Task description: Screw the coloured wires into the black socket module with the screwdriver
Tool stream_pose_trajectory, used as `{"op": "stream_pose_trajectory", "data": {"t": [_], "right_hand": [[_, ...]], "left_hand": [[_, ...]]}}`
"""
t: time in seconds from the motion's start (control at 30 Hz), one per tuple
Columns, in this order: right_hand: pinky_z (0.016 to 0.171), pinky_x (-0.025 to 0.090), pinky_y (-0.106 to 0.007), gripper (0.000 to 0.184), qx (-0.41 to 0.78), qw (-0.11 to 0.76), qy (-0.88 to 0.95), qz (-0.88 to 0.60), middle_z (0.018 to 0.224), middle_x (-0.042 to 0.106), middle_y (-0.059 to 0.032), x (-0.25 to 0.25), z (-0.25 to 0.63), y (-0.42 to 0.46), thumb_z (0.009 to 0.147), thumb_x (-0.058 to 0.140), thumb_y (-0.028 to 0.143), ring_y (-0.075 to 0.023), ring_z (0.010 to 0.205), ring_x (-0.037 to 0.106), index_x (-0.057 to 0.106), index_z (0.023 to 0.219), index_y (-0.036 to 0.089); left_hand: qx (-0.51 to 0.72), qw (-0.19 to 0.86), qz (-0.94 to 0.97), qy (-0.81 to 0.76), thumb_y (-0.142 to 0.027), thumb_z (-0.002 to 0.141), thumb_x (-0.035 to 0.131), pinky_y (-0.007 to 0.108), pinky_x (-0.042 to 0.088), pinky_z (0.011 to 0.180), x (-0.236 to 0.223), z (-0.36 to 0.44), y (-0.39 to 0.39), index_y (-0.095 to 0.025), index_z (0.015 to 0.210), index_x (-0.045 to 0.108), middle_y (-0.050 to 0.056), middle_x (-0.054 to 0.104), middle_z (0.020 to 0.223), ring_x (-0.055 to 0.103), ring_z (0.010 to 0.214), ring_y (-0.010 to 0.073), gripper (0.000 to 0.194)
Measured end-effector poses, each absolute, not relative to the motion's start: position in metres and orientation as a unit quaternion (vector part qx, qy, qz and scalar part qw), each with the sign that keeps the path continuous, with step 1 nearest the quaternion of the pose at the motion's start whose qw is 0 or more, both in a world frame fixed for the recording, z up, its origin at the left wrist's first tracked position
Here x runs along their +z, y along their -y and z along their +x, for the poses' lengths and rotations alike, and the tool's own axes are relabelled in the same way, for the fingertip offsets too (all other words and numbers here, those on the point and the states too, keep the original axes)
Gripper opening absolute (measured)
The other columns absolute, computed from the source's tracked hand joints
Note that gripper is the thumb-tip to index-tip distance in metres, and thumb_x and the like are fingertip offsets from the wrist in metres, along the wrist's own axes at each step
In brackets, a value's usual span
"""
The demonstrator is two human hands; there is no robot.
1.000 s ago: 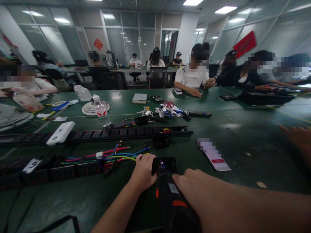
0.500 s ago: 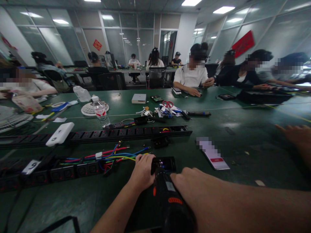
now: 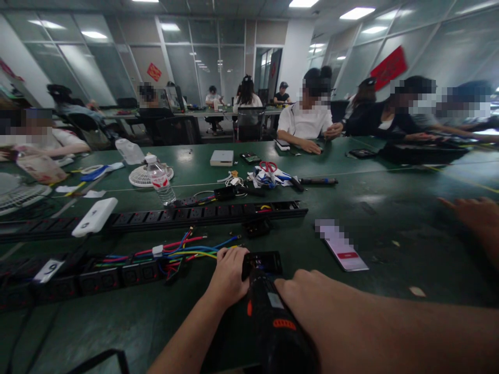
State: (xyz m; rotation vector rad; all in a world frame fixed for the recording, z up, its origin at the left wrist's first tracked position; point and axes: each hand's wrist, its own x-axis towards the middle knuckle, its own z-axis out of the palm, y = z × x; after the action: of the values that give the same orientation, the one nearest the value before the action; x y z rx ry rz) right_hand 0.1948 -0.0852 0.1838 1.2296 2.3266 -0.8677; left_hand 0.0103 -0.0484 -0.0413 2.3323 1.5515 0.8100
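Observation:
My right hand [image 3: 302, 296] is wrapped around a black and orange power drill [image 3: 275, 317], its body pointing away from me. The drill's front end meets a small black rectangular housing [image 3: 268, 261]; the bit itself is hidden. My left hand [image 3: 233, 272] grips the left side of that housing on the green table. Just left of my left hand, red, blue and yellow-green wires [image 3: 195, 251] stick out of a black power strip [image 3: 101, 279] with several sockets. Another black part [image 3: 257, 227] lies behind the housing.
A second long socket strip [image 3: 210, 211] lies farther back, with a white box [image 3: 94, 217] on it. Around stand a water bottle [image 3: 160, 181], a phone [image 3: 343, 246] and red-handled scissors [image 3: 268, 167]. Another person's hand [image 3: 470, 215] rests at the right; several people sit beyond.
The camera view has shifted very slightly. My two hands, the drill and the black housing keep practically the same places.

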Motion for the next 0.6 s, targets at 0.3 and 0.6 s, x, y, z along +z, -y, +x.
{"op": "stream_pose_trajectory", "data": {"t": [0.3,0.6], "right_hand": [[0.075,0.054,-0.034,0.025,-0.347,0.117,-0.806,0.465,0.099,0.073,-0.0019,0.187,0.198,0.100,0.079,0.065,0.039,-0.0231,0.086,0.069,0.071,0.103,0.032],[0.076,0.053,-0.035,0.019,-0.363,0.035,-0.789,0.495,0.096,0.075,0.0018,0.184,0.205,0.107,0.076,0.069,0.049,-0.0222,0.085,0.070,0.071,0.093,0.041]], "left_hand": [[0.280,0.119,0.794,-0.526,-0.021,0.079,0.061,0.046,0.030,0.104,-0.035,0.012,0.050,-0.020,0.117,0.054,0.010,0.066,0.116,0.058,0.113,0.0272,0.039],[0.281,0.126,0.791,-0.528,-0.018,0.076,0.059,0.045,0.031,0.102,-0.031,0.012,0.052,-0.020,0.117,0.053,0.009,0.065,0.115,0.057,0.111,0.0267,0.041]]}}
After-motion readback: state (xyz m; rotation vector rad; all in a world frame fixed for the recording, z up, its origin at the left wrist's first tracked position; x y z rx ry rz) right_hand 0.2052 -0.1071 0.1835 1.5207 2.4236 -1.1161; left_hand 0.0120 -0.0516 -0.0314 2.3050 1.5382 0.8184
